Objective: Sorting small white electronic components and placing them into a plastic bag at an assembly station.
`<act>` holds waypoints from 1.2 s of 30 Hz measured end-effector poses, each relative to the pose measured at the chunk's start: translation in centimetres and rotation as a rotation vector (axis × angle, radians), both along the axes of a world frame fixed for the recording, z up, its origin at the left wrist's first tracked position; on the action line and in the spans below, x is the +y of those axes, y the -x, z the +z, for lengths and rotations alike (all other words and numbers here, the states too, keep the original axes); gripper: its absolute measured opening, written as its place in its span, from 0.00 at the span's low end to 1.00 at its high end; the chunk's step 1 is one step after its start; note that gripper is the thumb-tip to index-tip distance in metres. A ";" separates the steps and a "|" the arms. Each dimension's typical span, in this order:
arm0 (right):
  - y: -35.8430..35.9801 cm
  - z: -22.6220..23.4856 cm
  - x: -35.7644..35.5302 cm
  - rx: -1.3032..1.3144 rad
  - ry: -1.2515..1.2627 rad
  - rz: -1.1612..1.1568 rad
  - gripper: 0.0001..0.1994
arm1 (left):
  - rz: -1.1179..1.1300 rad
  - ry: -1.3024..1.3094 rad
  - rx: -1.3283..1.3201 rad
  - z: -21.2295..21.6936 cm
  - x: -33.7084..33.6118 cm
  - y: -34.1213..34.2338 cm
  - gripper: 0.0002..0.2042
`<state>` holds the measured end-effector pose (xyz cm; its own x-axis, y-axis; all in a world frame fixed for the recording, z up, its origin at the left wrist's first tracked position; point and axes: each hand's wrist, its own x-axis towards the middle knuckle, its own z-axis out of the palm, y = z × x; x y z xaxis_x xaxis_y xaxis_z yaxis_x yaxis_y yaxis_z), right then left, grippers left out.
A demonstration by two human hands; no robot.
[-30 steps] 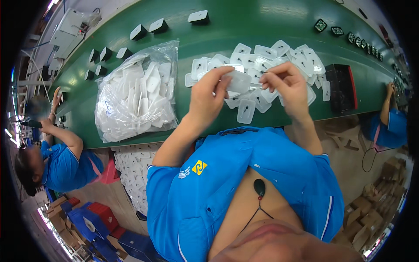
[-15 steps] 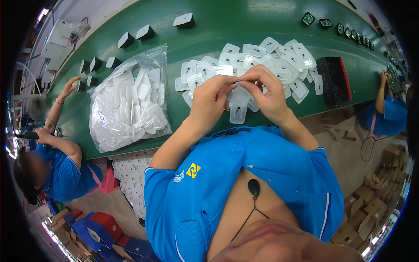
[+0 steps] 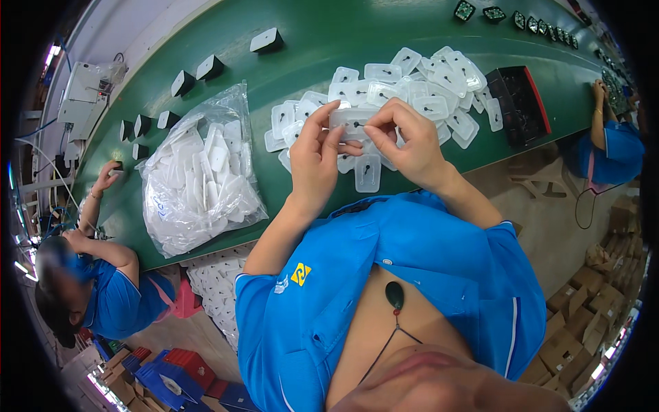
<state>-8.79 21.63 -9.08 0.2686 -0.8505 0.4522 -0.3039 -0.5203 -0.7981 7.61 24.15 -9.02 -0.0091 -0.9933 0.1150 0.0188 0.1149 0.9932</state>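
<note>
A translucent white plastic cover (image 3: 349,118), rectangular with a small black piece at its middle, is held up over the table. My left hand (image 3: 316,152) grips its left end between thumb and fingers. At the right end, my right hand (image 3: 414,143) pinches with thumb and index finger, close to the black piece; the fingertips partly hide that end. Beneath and behind both hands spreads a loose pile of similar covers (image 3: 430,108), many with the same black piece. One cover (image 3: 367,173) lies at the table's near edge, just below my hands.
Left of the pile sits a clear plastic bag (image 3: 199,178) full of white parts. A black box with a red edge (image 3: 516,103) stands to the right. Black housings (image 3: 209,67) dot the green table (image 3: 329,41). Co-workers sit left (image 3: 113,288) and far right (image 3: 611,154).
The cover, earlier tipped with its edge pinched between both hands, now lies flatter and faces up. My left hand has spread along its left end. The view has shifted slightly.
</note>
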 end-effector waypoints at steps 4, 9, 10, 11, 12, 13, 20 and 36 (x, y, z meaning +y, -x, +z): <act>-0.2 -0.5 -0.1 0.029 -0.004 -0.036 0.05 | -0.033 -0.026 0.082 -0.2 0.2 0.4 0.14; -0.2 -0.7 0.1 0.035 -0.060 -0.033 0.05 | -0.024 0.017 0.088 -0.7 0.4 0.7 0.14; -0.3 -0.6 0.1 0.034 -0.078 -0.026 0.05 | -0.016 0.035 0.082 -0.9 0.5 0.7 0.14; -0.2 -0.2 0.2 0.029 -0.104 -0.003 0.04 | -0.007 0.026 0.040 -1.2 0.5 0.6 0.14; -0.3 0.1 0.3 0.024 -0.129 0.019 0.04 | 0.001 0.019 -0.002 -1.4 0.5 0.3 0.14; -0.2 0.3 0.2 0.030 -0.118 -0.019 0.04 | -0.037 0.030 0.007 -1.2 0.4 0.5 0.14; 0.4 0.2 0.1 -0.028 -0.197 0.021 0.05 | 0.062 0.122 -0.070 -1.3 0.6 1.3 0.14; -0.7 -0.4 1.0 -0.126 -0.227 -0.051 0.04 | 0.083 0.135 -0.039 -1.1 0.5 0.8 0.13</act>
<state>-8.06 22.68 -9.51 0.1768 -0.9451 0.2748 -0.2162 -0.3097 -0.9259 6.84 24.67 -10.11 0.0650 -0.9663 0.2490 -0.0349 0.2472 0.9683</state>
